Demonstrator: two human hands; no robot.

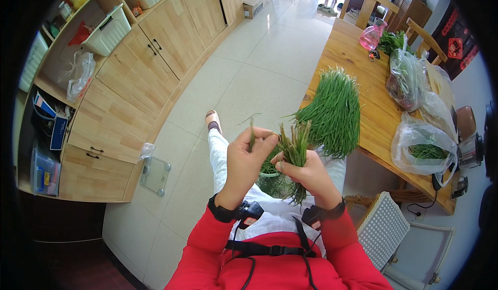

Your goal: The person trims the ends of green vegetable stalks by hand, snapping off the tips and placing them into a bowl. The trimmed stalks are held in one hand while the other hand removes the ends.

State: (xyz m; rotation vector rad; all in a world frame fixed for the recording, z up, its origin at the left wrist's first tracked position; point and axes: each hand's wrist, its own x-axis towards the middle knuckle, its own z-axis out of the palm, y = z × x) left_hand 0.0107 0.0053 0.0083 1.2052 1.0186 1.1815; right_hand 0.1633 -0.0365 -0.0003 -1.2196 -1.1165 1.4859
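Observation:
My right hand (pixel 309 171) grips a small bunch of thin green stems (pixel 293 146), their brownish ends pointing up and their other ends hanging below the palm. Close to its left, my left hand (pixel 249 154) has its fingers curled around a short green stem piece (pixel 252 134); its fingertips come near the bunch. Below the hands, between my legs, a light green container (pixel 269 174) with green trimmings is partly hidden. A large bundle of chives (pixel 334 111), white ends away from me, lies over the table's left edge.
The wooden table (pixel 350 56) holds a pink spray bottle (pixel 369 40), bagged vegetables (pixel 406 76) and an open plastic bag of greens (pixel 424 150). A woven-seat chair (pixel 383 227) stands at right. Wooden cabinets (pixel 116 107) line the left, with a glass scale (pixel 155 176) on the floor.

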